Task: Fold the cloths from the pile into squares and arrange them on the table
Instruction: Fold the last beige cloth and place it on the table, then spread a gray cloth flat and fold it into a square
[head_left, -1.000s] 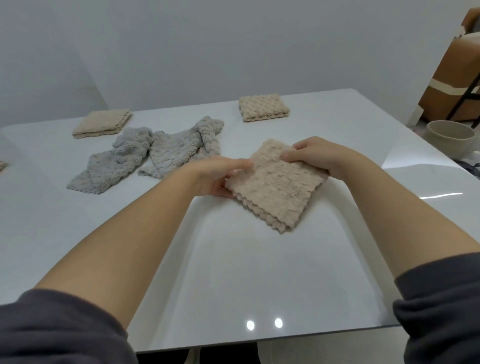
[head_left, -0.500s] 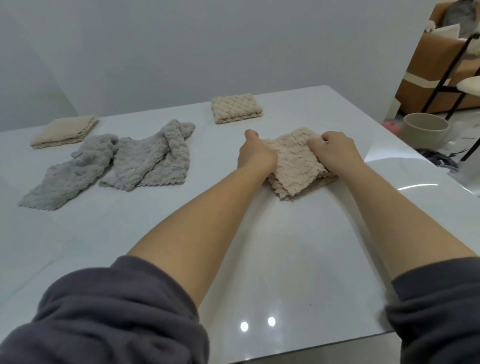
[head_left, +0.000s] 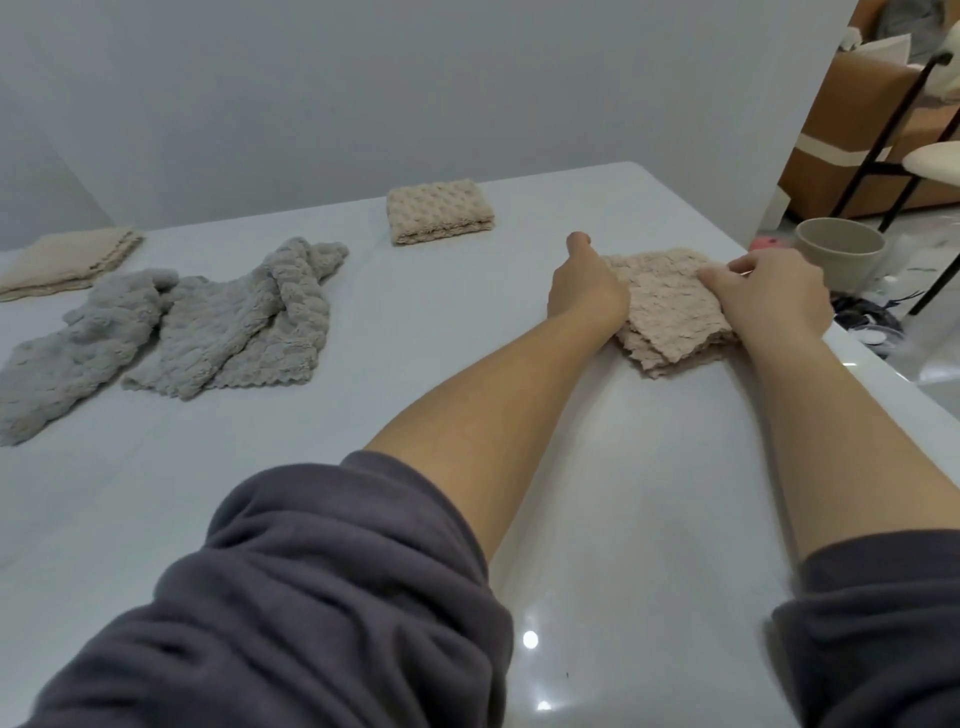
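A folded beige cloth lies on the white table near its right edge. My left hand grips the cloth's left edge with the thumb raised; its fingers are hidden behind the hand. My right hand pinches the cloth's right edge with curled fingers. Two crumpled grey cloths lie unfolded at the left of the table. Two folded beige squares rest farther back, one at the middle and one at the far left.
The table's right edge runs just past my right hand. Beyond it, on the floor, stand a beige pot, a black-legged chair and an orange sofa. A grey wall closes off the back.
Both hands carried the folded beige cloth away from me and to the right, then lowered it flat onto the table. My head turned right, so the other cloths shifted left in view.
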